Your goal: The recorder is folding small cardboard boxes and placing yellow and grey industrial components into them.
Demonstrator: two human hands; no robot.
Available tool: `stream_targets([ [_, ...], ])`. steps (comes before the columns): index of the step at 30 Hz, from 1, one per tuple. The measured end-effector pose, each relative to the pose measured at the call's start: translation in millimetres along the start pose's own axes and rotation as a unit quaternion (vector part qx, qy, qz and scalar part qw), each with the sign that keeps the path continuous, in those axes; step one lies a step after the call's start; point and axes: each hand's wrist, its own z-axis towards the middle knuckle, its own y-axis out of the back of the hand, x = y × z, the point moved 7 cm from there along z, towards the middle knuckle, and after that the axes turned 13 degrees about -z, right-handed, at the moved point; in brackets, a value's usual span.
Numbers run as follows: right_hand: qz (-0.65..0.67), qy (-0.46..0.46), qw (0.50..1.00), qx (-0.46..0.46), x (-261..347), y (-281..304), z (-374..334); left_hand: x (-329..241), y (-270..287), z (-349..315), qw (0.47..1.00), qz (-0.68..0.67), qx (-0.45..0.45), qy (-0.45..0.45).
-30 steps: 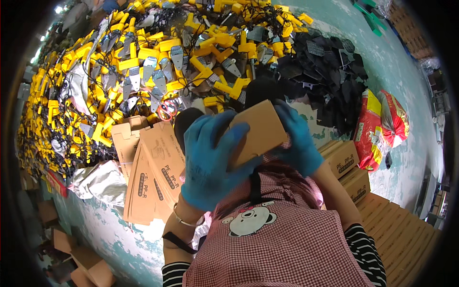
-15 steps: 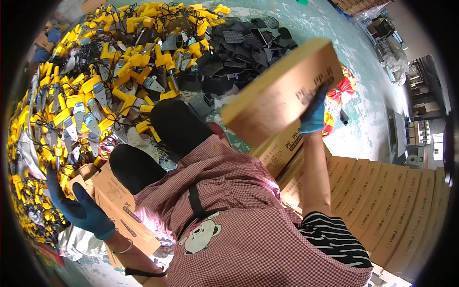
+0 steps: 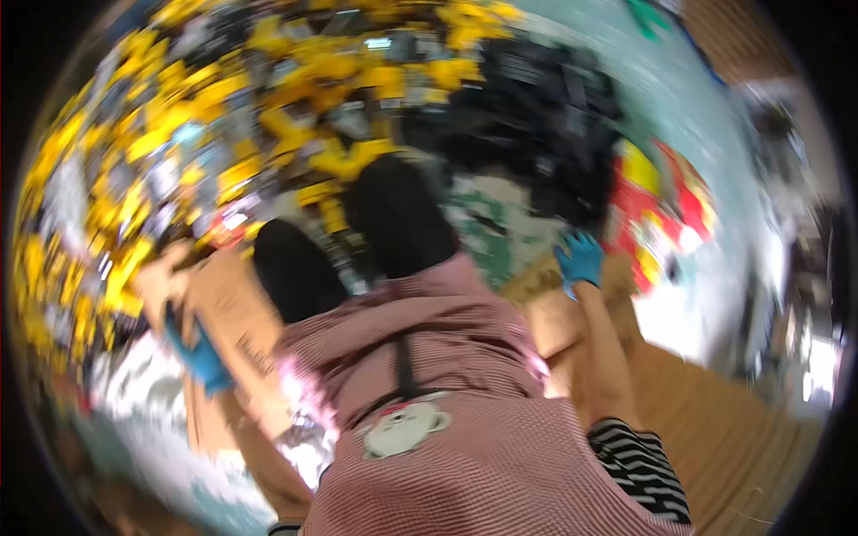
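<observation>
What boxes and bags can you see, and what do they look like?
Flat brown cardboard boxes: by the left hand, with a dark printed patch.
Brown cardboard box: under the right hand, blurred.
Red and yellow bag: on the floor, right, crumpled.

Blue gloves on both hands [image 3: 204, 357], pink checked apron, striped sleeve, black trousers

Your left hand [image 3: 198, 355], blue-gloved, rests on flat cardboard sheets [image 3: 228, 308] at your left. Your right hand [image 3: 581, 261], blue-gloved, touches cardboard box [image 3: 556, 314] at your right. Yellow parts heap [image 3: 223, 134] ahead, blurred.
</observation>
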Motion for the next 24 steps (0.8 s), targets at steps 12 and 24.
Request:
stream_targets([
  [12, -0.253, 0.170, 0.885, 0.352, 22.4, -130.8, -93.8, 91.1, 143.5, -33.6, 0.758, 0.600, -0.251, 0.045],
  [24, 0.050, 0.060, 0.984, 0.158, 39.5, -59.1, -47.4, 131.5, 156.4, 45.2, 0.656, 0.731, -0.095, 0.162],
])
